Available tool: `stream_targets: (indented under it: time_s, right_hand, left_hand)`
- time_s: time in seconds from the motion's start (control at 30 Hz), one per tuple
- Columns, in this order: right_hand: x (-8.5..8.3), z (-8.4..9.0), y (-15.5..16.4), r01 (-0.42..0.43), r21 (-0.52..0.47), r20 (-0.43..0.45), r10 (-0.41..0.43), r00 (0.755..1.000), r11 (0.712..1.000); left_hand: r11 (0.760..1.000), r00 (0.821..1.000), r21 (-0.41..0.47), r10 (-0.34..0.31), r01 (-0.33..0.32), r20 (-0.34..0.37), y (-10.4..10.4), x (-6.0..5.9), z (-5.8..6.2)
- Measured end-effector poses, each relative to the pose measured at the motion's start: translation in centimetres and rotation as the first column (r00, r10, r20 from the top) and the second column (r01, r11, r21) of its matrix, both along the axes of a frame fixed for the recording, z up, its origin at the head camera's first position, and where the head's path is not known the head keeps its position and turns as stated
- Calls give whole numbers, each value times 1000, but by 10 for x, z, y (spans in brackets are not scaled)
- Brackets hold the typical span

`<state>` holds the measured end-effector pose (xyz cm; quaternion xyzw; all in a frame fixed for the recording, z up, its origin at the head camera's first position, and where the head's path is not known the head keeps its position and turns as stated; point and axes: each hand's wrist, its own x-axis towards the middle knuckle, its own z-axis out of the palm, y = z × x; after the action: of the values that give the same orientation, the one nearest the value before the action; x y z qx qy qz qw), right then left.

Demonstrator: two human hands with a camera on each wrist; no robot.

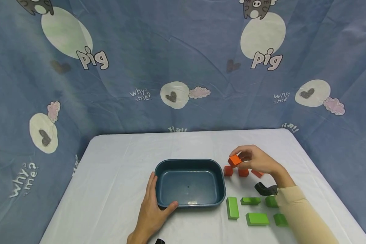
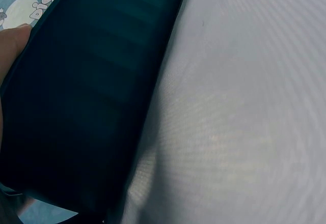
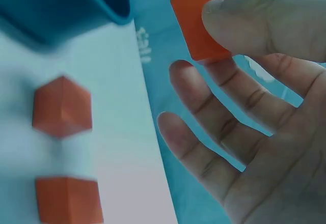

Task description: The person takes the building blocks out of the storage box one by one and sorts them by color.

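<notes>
My right hand (image 1: 256, 161) pinches an orange block (image 1: 234, 161) between thumb and fingers. It holds the block above the table, just right of a dark blue-green plastic bin (image 1: 221, 176). In the right wrist view the thumb lies flat on the face of the orange block (image 3: 196, 23), and the other fingers spread below it. My left hand (image 1: 152, 206) rests against the bin's near left corner, fingers extended along the left side and thumb at the front rim. The left wrist view shows the thumb (image 2: 15, 43) at the bin's edge (image 2: 97, 96).
Beneath my right hand lie a red block (image 1: 228, 171), another red block (image 1: 243, 173) and an orange-red block (image 1: 257, 174). Several green blocks (image 1: 257, 219) lie nearer, partly behind the right sleeve (image 1: 303, 215). A white cloth (image 1: 109, 189) covers the table; a blue patterned curtain (image 1: 134, 51) hangs behind.
</notes>
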<state>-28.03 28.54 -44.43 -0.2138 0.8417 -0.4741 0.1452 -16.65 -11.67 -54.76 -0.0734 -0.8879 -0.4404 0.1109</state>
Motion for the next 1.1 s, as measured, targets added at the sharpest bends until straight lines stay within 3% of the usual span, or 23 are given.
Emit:
stream_targets:
  time_s: [0.2, 0.73, 1.1]
  right_hand:
    - [5, -4, 21, 91, 32, 12, -92, 996, 995]
    - [24, 0, 74, 223, 12, -20, -222, 975, 975]
    - [39, -5, 118, 333, 80, -28, -332, 943, 940]
  left_hand:
    - [1000, 1000, 2, 1, -1, 4, 0, -1, -1]
    - [1000, 1000, -23, 6, -5, 17, 1, 0, 0]
    - [1000, 1000, -20, 9, -9, 22, 1, 1, 3]
